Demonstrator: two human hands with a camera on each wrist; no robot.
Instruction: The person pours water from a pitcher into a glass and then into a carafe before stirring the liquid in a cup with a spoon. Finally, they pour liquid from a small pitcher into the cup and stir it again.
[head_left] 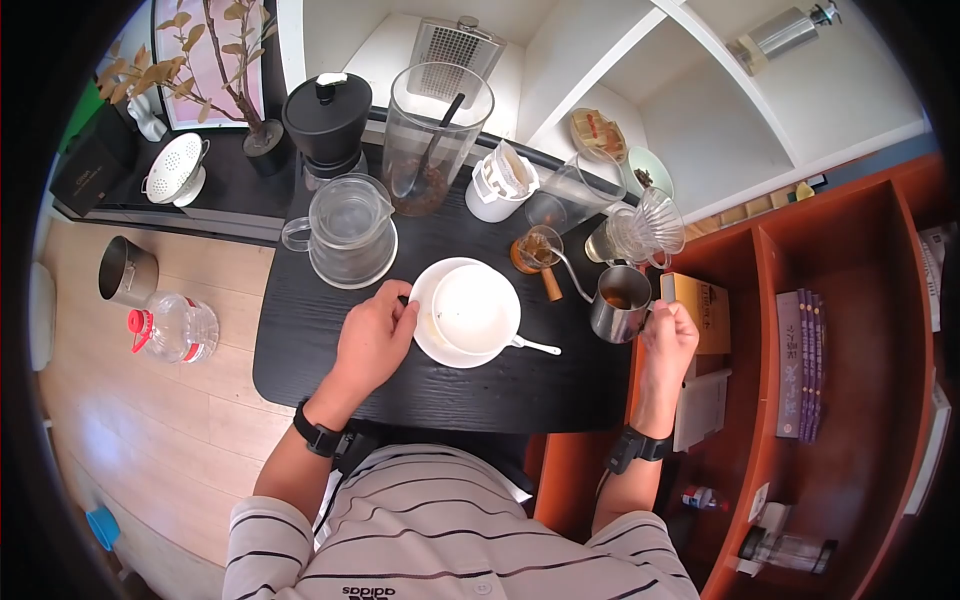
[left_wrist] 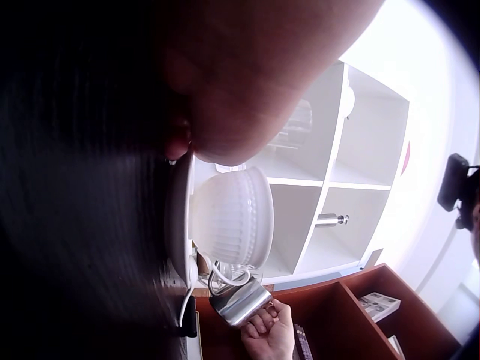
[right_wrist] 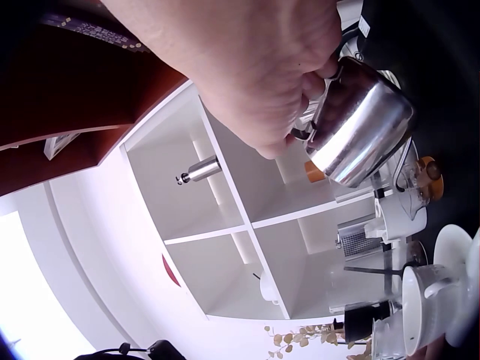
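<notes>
My right hand point(head_left: 668, 338) grips the handle of a shiny steel gooseneck kettle point(head_left: 618, 310), which has brown showing inside its open top. In the left wrist view the kettle point(left_wrist: 241, 302) is raised above the table, to the right of a white ribbed cup point(left_wrist: 232, 214). That cup sits on a white saucer point(head_left: 425, 340), with a white spoon point(head_left: 540, 347) sticking out at the right. At the saucer's left rim, my left hand point(head_left: 372, 340) pinches the edge between thumb and fingers. The kettle's thin spout points up and left, toward a small glass-and-wood vessel point(head_left: 538, 250).
Behind the cup stand a glass server point(head_left: 350, 225), a black-topped grinder point(head_left: 326, 115), a tall glass point(head_left: 430, 150) and a white cup with a drip bag point(head_left: 500, 185). A ribbed glass dripper point(head_left: 655, 225) stands at the right back. A red-brown shelf point(head_left: 765, 300) borders the table.
</notes>
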